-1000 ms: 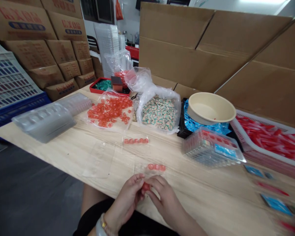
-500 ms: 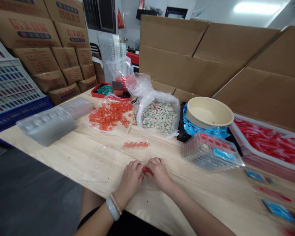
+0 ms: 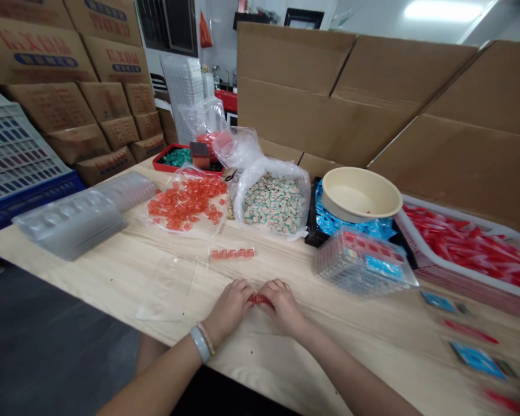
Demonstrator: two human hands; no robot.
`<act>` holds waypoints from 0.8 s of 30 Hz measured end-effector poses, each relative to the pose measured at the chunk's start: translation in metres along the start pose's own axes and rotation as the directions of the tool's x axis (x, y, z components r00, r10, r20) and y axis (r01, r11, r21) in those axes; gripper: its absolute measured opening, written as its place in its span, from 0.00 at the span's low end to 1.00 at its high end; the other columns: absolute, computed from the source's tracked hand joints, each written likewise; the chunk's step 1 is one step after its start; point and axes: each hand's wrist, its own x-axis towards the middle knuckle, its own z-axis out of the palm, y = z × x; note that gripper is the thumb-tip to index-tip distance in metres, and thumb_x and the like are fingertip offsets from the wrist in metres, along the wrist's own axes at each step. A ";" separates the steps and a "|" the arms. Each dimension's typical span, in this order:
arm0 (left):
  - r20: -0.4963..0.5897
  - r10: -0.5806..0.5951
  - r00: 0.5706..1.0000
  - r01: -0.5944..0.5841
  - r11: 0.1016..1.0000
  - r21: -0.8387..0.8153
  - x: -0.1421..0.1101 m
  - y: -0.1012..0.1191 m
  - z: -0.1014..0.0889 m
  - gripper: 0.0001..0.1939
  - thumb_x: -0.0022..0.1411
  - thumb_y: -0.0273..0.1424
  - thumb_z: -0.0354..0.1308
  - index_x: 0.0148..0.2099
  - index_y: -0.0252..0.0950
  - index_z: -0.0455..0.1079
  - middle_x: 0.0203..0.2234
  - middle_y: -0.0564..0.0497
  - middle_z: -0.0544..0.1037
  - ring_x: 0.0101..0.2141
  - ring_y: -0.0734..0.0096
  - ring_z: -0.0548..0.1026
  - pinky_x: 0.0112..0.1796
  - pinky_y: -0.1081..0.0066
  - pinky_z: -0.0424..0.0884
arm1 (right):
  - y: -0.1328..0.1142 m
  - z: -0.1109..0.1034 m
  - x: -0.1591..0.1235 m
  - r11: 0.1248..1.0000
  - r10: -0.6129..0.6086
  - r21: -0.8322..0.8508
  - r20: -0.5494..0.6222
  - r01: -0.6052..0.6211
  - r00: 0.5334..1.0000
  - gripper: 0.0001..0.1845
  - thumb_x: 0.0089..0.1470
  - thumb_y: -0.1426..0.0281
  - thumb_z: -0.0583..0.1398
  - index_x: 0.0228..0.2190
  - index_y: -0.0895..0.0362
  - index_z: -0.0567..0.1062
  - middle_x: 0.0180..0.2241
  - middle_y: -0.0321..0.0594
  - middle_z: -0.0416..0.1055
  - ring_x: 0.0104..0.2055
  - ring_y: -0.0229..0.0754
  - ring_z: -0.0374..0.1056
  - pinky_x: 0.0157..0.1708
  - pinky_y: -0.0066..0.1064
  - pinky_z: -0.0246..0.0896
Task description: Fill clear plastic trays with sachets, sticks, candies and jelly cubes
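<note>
Near the table's front edge, my left hand (image 3: 231, 305) and my right hand (image 3: 282, 304) face each other with curled fingers. Between them they grip a small row of red translucent cubes (image 3: 260, 299), one hand at each end; both ends are hidden by the fingers. Just beyond lies a similar row of red cubes (image 3: 233, 253) on a clear film. A flat clear plastic sheet (image 3: 167, 289) rests to the left of my left hand. Farther back, many loose red cubes (image 3: 186, 202) are heaped on a clear bag.
A bag of small printed packets (image 3: 272, 202) stands at the back. Right of it are a cream basin (image 3: 361, 190) over blue packets, stacked filled clear trays (image 3: 364, 260), and a white basket (image 3: 442, 260) of red packets. Clear empty trays (image 3: 73, 225) lie at left.
The view has shifted slightly, so the table items sit farther left in the picture. My hands are a little farther apart, and more of the red row shows between them.
</note>
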 end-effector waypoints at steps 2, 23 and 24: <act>-0.008 -0.014 1.000 0.014 1.000 0.015 -0.001 0.003 0.000 0.07 0.54 0.26 0.52 0.38 0.37 0.67 0.36 0.50 0.68 0.39 0.68 0.64 0.40 0.69 0.59 | 0.001 0.001 0.001 1.000 0.006 -0.010 0.008 -0.006 1.000 0.02 0.48 0.72 0.57 0.28 0.56 0.71 0.31 0.38 0.66 0.38 0.41 0.57 0.38 0.33 0.48; 0.067 0.001 0.998 -0.028 0.909 0.416 0.008 0.037 0.016 0.12 0.60 0.25 0.42 0.39 0.31 0.66 0.34 0.45 0.70 0.37 0.63 0.65 0.39 0.64 0.60 | 0.017 0.036 -0.025 0.983 -0.097 -0.176 -0.299 0.045 0.949 0.14 0.50 0.78 0.51 0.38 0.60 0.70 0.33 0.45 0.69 0.36 0.45 0.60 0.38 0.39 0.57; 0.048 0.007 0.999 -0.025 0.919 0.394 0.006 0.035 0.015 0.11 0.60 0.26 0.42 0.40 0.32 0.65 0.35 0.45 0.69 0.38 0.64 0.65 0.39 0.64 0.60 | 0.019 0.037 -0.026 0.984 -0.100 -0.168 -0.287 0.053 0.953 0.15 0.49 0.77 0.51 0.40 0.60 0.69 0.34 0.46 0.68 0.36 0.45 0.61 0.38 0.40 0.58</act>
